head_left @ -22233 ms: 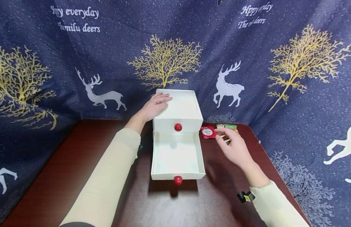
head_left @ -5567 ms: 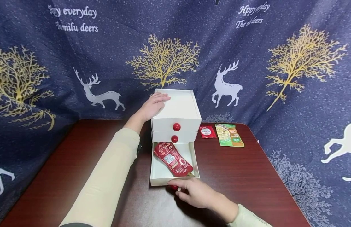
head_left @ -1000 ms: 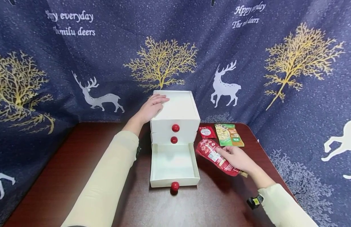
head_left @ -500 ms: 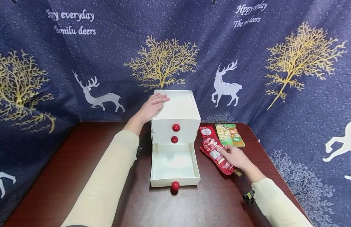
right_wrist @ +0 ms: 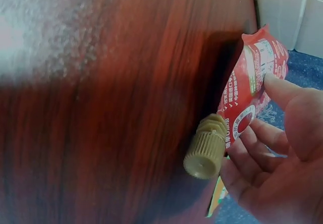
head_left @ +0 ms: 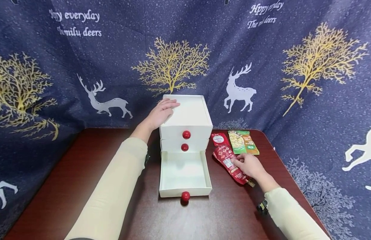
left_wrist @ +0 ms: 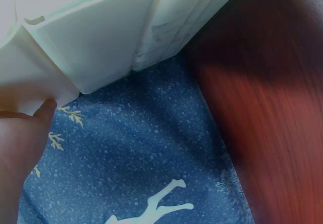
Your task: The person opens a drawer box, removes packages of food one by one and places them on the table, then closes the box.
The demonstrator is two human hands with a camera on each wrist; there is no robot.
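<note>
My right hand (head_left: 249,166) holds a red spouted pouch (head_left: 225,157) by its edge, thumb on the printed face and fingers along its far side. The pouch has a ribbed tan screw cap (right_wrist: 204,158) and lies low over the table, right of the cabinet. My left hand (head_left: 161,113) rests with extended fingers on the top left of a small white drawer cabinet (head_left: 191,110). Its bottom drawer (head_left: 185,192) is pulled out with nothing inside. The two drawers above, with round red knobs, are pushed in. In the left wrist view, part of the left hand (left_wrist: 22,143) touches the cabinet.
Behind the pouch lie a small red packet (head_left: 219,139) and a green and orange food packet (head_left: 243,142). All stand on a dark red-brown wooden table (head_left: 98,166). A blue deer-print cloth (head_left: 113,66) hangs at the back and sides.
Earlier the middle drawer was out; it is now in. The pouch has gone from the bottom drawer to the right, and lately down and back towards the packets. My left hand stays put.
</note>
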